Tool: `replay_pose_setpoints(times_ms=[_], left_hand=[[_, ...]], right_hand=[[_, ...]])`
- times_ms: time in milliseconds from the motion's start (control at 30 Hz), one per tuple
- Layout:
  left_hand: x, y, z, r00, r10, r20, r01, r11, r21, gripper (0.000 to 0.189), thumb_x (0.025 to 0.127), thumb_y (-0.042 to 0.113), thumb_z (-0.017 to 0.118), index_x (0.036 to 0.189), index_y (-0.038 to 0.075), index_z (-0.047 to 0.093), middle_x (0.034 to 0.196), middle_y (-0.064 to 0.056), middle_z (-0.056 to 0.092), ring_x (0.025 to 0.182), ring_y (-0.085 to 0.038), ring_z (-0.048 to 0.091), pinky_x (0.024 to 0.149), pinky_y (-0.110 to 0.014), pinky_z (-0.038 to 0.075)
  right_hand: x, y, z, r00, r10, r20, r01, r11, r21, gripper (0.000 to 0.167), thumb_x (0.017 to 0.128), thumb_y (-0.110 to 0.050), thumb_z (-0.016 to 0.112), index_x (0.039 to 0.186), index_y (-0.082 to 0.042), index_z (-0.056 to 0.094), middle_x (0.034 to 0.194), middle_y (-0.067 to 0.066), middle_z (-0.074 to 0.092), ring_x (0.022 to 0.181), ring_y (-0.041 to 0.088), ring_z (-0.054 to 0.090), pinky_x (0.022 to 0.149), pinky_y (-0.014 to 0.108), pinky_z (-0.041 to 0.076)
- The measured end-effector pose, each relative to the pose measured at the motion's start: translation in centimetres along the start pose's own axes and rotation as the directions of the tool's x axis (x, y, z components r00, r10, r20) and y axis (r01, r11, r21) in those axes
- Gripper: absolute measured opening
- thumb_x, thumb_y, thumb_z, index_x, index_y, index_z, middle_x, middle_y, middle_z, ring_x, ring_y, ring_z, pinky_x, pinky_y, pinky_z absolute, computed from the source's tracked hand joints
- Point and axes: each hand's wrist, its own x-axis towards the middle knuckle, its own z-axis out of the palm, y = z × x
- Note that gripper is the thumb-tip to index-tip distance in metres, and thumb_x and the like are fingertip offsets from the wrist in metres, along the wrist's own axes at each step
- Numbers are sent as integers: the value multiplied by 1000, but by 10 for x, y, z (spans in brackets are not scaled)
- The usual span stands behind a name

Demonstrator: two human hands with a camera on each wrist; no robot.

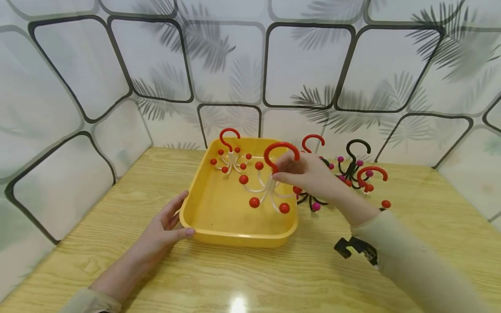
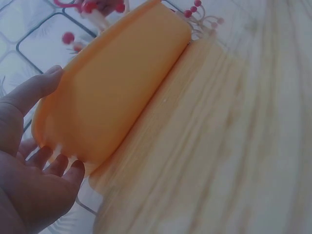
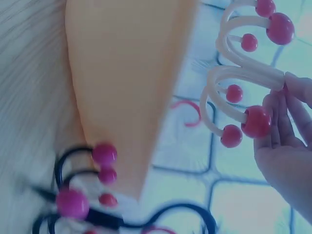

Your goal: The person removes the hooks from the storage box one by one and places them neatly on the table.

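A yellow tray [image 1: 244, 238] sits on the wooden table. My left hand [image 1: 162, 232] holds its near left corner, thumb on the rim and the other fingertips against the outer wall. Above the tray's right side, my right hand [image 1: 313, 174] pinches a white multi-arm hanger [image 1: 269, 186] just below its red hook. The hanger's curved arms end in red balls [image 3: 256, 122] and point downward. A similar white hanger [image 1: 232, 161] with a red hook stands inside the tray at the far left.
Right of the tray stand several more hangers, among them a black one [image 1: 352, 168] with pink balls. Red hooks [image 1: 373, 168] of others show partly behind my right arm. A patterned wall [image 1: 231, 91] rises behind the table [image 1: 188, 278].
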Motion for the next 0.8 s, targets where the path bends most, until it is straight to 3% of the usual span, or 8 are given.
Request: replay_pose_setpoints(times_ms=[300, 667, 800], left_hand=[[0, 0, -1, 1000, -12, -2, 12, 1000, 3, 86, 85, -1, 67, 153, 11, 16, 157, -9, 13, 139, -31, 20, 98, -19, 39], [0, -1, -1, 1000, -13, -4, 13, 1000, -1, 87, 85, -1, 67, 154, 11, 15, 158, -9, 12, 139, -30, 21, 98, -20, 39], [0, -1, -1, 1000, -9, -5, 9, 1000, 8, 87, 85, -1, 67, 154, 10, 15, 158, -10, 12, 139, -31, 21, 98, -19, 38]], right_hand=[[-49, 3, -39, 994, 52, -97, -67, 984, -165, 21, 88, -15, 69, 103, -3, 63, 93, 9, 65, 84, 18, 61, 69, 24, 51], [-82, 20, -54, 994, 101, -50, -111, 952, -284, 16, 89, -19, 69, 99, -8, 61, 91, 3, 63, 86, 15, 60, 71, 25, 50], [-89, 25, -55, 994, 105, -21, -107, 958, -267, 14, 89, -15, 68, 98, -7, 62, 90, 4, 64, 85, 16, 60, 67, 26, 50]])
